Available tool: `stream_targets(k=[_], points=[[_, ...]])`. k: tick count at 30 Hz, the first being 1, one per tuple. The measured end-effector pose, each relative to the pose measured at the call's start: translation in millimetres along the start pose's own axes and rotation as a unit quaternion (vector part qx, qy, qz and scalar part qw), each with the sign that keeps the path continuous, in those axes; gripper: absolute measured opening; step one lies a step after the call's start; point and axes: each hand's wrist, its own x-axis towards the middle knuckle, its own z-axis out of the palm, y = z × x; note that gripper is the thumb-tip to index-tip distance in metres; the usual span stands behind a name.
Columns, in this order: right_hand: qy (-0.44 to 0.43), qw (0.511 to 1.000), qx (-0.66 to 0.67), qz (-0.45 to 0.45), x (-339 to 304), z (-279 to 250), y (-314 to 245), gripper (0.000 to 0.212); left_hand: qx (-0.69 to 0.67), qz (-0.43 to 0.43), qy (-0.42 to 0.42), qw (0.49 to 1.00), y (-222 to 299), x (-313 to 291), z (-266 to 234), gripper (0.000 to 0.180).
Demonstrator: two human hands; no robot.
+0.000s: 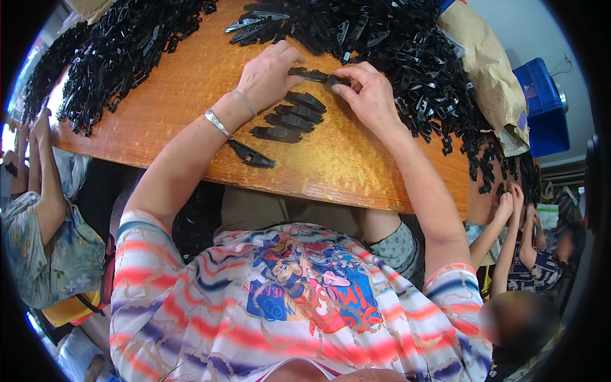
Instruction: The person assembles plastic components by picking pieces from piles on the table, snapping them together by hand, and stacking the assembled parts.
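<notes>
My left hand point(268, 71) pinches the left end of a slim black plastic piece point(314, 76) just over the wooden table. At its other end, the fingertips of my right hand point(370, 97) are closed on it. Whether this is one piece or two joined ones I cannot tell. Below my hands lies a slanting row of several similar black pieces point(293, 120), side by side. A separate black piece with an open frame point(252, 155) rests nearer the front edge, close to my left forearm.
Big heaps of black plastic parts cover the table's far side point(382, 38) and far left point(121, 63). A brown paper sack point(487, 70) stands at the right, with a blue bin point(541, 105) beyond it. Other people's hands work at the left point(41, 127) and right point(514, 202).
</notes>
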Motion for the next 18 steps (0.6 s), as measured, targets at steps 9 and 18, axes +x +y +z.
stream_targets(k=[9,18], points=[[0.029,0.997,0.067,-0.025,29.6,33.6,29.9,0.029,0.014,-0.042,-0.01,0.999,-13.1,0.5,10.0,0.019],[0.007,0.992,0.03,-0.125,43.4,43.0,21.0,0.027,-0.002,-0.078,-0.068,0.995,-9.8,9.2,2.9,0.021]])
